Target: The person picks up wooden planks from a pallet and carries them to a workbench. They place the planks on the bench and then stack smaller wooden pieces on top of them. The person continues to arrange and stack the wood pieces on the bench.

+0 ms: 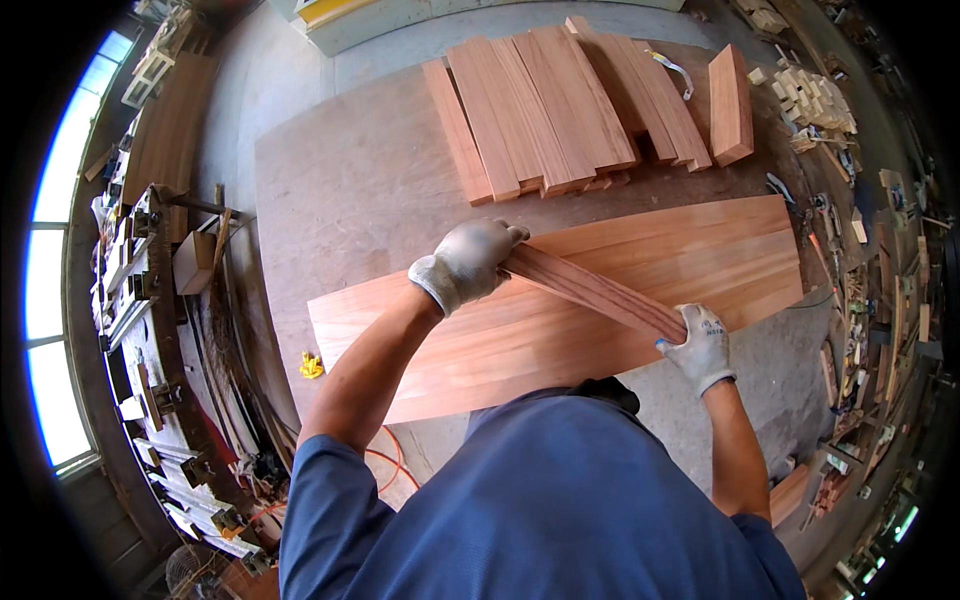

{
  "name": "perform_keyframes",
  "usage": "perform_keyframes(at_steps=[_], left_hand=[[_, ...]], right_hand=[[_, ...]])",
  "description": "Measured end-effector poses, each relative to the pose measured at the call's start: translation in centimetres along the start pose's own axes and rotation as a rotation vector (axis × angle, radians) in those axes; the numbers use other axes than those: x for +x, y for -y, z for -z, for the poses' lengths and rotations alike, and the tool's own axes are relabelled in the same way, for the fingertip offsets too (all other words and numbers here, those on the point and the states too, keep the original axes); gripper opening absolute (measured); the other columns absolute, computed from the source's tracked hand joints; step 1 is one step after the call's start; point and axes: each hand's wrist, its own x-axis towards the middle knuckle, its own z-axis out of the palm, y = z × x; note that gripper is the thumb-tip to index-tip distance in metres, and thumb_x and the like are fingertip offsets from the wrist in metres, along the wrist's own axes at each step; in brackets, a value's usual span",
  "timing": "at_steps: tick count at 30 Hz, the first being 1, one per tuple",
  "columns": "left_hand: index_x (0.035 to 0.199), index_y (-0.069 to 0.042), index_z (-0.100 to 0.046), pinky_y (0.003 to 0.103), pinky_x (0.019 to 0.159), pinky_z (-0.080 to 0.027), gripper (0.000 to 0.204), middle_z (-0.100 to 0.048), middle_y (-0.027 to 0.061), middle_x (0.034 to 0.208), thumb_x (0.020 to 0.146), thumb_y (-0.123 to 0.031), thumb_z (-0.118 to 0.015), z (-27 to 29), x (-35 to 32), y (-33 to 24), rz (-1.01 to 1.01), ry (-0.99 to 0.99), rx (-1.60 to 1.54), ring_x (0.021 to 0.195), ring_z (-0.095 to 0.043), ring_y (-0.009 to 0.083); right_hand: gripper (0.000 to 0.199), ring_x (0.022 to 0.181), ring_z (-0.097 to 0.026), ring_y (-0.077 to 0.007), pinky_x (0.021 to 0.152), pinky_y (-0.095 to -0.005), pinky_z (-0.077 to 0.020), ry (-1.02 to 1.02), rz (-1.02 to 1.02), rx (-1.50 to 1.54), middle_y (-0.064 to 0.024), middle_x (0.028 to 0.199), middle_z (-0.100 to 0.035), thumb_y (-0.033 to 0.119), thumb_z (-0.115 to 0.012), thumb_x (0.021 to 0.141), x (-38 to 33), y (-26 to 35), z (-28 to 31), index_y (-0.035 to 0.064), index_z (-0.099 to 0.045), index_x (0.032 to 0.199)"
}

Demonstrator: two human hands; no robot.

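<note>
Tabletop (340,170): brown, beneath the wood.
Wide panel (440,360): flat along the tabletop's near edge.
Board row (540,110): by the far edge, toward the right corner.
Held board (600,290): slanting over the wide panel, between both hands.
Left hand (470,260): gloved, clamped on the held board's left end.
Right hand (700,345): gloved, clamped on its right end.
Yellow bundle (311,365): near left corner.

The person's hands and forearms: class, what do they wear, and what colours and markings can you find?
The left hand and right hand wear off-white work gloves with dark-edged cuffs. Blue markings show on the right glove's back. Short blue sleeves leave both forearms bare.
</note>
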Motion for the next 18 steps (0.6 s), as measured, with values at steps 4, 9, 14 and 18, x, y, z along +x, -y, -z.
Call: perform_keyframes(at_steps=[4, 9, 14, 18], left_hand=[[0.121, -0.011, -0.063, 0.046, 0.084, -0.057, 0.054, -0.068, 0.0134, 0.109, 0.070, -0.011, -0.083, -0.4, -0.1, 0.6, -0.029, -0.028, -0.019, 0.102, -0.066, 0.0371], [0.118, -0.010, -0.065, 0.045, 0.088, -0.056, 0.051, -0.068, 0.0127, 0.110, 0.071, -0.012, -0.083, 0.3, 0.6, 0.2, 0.014, 0.075, 0.014, 0.103, -0.065, 0.0361], [0.119, -0.009, -0.065, 0.046, 0.094, -0.053, 0.053, -0.068, 0.0106, 0.113, 0.069, -0.011, -0.083, 0.7, 0.7, -0.3, -0.153, -0.097, 0.090, 0.108, -0.064, 0.0343], [0.120, -0.008, -0.064, 0.047, 0.094, -0.053, 0.054, -0.068, 0.0105, 0.112, 0.069, -0.009, -0.082, 0.0, 1.2, -1.4, -0.178, -0.051, 0.110, 0.108, -0.064, 0.0337]], right_hand=[[0.048, 0.103, -0.064, -0.0376, 0.091, -0.0485, -0.0519, -0.015, 0.004, 0.016, -0.0162, 0.105, -0.068, 0.017, -0.089, 0.063, -0.1, 0.1, -0.1, 0.0068, -0.066, 0.104], [0.047, 0.104, -0.061, -0.0368, 0.093, -0.0480, -0.0511, -0.098, 0.020, -0.018, -0.0148, 0.106, -0.066, 0.017, -0.087, 0.064, -0.5, 0.3, -0.6, 0.0072, -0.066, 0.106], [0.048, 0.104, -0.060, -0.0353, 0.092, -0.0473, -0.0503, -0.100, 0.029, -0.066, -0.0131, 0.105, -0.064, 0.018, -0.086, 0.066, -0.4, 0.1, -0.7, 0.0080, -0.066, 0.108], [0.048, 0.103, -0.059, -0.0344, 0.093, -0.0467, -0.0491, -0.115, 0.039, -0.078, -0.0123, 0.106, -0.063, 0.017, -0.086, 0.066, -0.4, 0.2, -0.6, 0.0083, -0.067, 0.109]])
